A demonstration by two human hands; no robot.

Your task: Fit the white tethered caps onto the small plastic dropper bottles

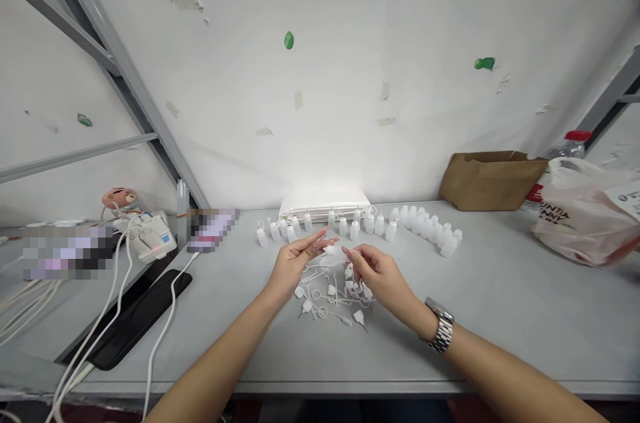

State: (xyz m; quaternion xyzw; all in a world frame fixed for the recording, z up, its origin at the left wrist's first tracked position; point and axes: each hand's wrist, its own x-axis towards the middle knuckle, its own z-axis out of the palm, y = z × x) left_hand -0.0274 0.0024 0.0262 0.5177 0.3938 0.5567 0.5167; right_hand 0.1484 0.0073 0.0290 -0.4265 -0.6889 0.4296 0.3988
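Note:
My left hand (299,259) and my right hand (374,267) face each other over a loose pile of white caps (331,291) with thin ring-ended straps. A small white cap (330,250) is at the fingertips of my left hand, whose fingers are closed around it. The fingers of my right hand are bent and pinched together close by; what they hold, if anything, is too small to make out. Behind the hands stand several small white squeeze bottles (355,230) with caps on. Farther right is a row of small bottles (429,226) without visible nozzles.
A white stack (325,201) lies against the wall. On the right are a brown paper box (493,179) and a plastic bag (583,209). On the left, a black phone (143,319), white cables (120,303), a power adapter (153,236) and a blurred-screen phone (213,231) lie on the grey table (515,316).

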